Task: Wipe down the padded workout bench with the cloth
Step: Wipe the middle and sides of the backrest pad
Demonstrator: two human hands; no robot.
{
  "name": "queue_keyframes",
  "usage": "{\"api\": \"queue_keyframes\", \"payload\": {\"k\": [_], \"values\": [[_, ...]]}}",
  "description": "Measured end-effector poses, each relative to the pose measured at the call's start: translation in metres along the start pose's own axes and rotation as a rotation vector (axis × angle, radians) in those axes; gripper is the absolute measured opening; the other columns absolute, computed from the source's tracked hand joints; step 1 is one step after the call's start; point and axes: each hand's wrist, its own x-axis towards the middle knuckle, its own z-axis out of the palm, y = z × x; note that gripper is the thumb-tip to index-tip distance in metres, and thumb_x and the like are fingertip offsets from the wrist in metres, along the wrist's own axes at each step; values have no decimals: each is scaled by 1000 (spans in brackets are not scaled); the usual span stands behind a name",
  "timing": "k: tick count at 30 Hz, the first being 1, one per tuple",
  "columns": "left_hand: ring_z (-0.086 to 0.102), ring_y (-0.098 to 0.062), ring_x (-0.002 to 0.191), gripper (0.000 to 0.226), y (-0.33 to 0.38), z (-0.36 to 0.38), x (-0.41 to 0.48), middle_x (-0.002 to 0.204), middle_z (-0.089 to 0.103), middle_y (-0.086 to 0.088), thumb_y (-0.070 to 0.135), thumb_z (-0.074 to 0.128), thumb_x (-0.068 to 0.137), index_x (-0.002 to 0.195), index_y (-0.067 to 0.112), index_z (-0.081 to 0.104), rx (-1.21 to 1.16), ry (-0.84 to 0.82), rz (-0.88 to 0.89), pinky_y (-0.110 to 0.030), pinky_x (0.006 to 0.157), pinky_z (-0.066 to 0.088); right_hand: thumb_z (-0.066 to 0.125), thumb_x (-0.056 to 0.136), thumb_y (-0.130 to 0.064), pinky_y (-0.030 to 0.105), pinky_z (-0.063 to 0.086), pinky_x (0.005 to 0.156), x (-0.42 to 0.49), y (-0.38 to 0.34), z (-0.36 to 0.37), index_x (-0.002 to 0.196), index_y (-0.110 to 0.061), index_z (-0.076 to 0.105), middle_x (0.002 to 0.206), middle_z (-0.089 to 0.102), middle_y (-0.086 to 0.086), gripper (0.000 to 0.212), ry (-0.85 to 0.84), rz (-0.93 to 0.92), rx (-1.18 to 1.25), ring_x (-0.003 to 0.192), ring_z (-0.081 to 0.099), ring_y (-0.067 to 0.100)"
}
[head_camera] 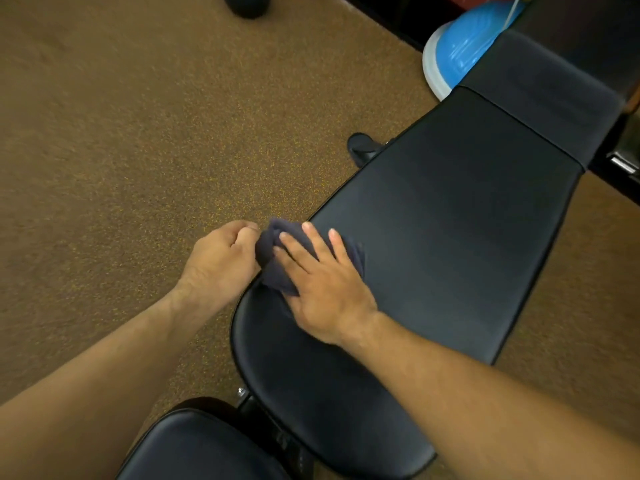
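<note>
The black padded bench [446,216] runs from the lower middle up to the upper right. A dark navy cloth [277,268] lies bunched on the bench's left edge. My right hand [322,282] presses flat on the cloth with fingers spread. My left hand [221,258] sits just off the bench's left side, its fingers closed on the cloth's left end. Much of the cloth is hidden under my right hand.
A second black pad [201,448] sits at the bottom. A blue and white balance dome [453,57] stands by the bench's far end. A dark ball [246,5] rests on the brown speckled floor [121,133]. A bench foot [362,147] pokes out on the left.
</note>
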Motion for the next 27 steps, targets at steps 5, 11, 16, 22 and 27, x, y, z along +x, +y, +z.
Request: {"api": "queue_keyframes", "payload": {"k": [5, 11, 16, 22, 27], "values": [[54, -20, 107, 28, -2, 6, -7, 111, 65, -2, 26, 43, 96, 110, 21, 66, 63, -64, 17, -27, 90, 36, 40, 87, -42, 53, 2, 116, -62, -58, 19, 148, -15, 28, 159, 21, 2, 68, -20, -131, 23, 147, 0, 32], [48, -28, 124, 35, 10, 22, -13, 131, 58, -10, 29, 39, 98, 123, 17, 60, 209, -172, 23, -28, 98, 33, 39, 78, -42, 51, 5, 117, -66, 12, 10, 146, -20, 35, 156, 30, -2, 72, -23, -245, -86, 146, 15, 29], [47, -30, 125, 39, 10, 24, -10, 134, 56, -11, 32, 36, 98, 128, 18, 57, 294, -202, 24, -33, 99, 34, 38, 88, -38, 51, 5, 116, -52, 35, 5, 148, -18, 33, 158, 25, -2, 64, 82, 241, -7, 146, 12, 30], [39, -25, 133, 45, 21, 32, -13, 142, 48, -11, 30, 38, 98, 139, 14, 48, 322, -197, 147, -29, 107, 26, 47, 85, -41, 53, 2, 115, -98, -62, 27, 149, -17, 28, 160, 17, -1, 71, 30, 131, 106, 147, 0, 31], [30, -23, 138, 50, 34, 51, -22, 151, 35, -6, 32, 39, 98, 144, 13, 40, 370, -174, 244, -29, 112, 18, 40, 81, -43, 53, 8, 115, -111, 0, 17, 147, -21, 33, 157, 28, -3, 70, -27, -129, -37, 146, 13, 30]]}}
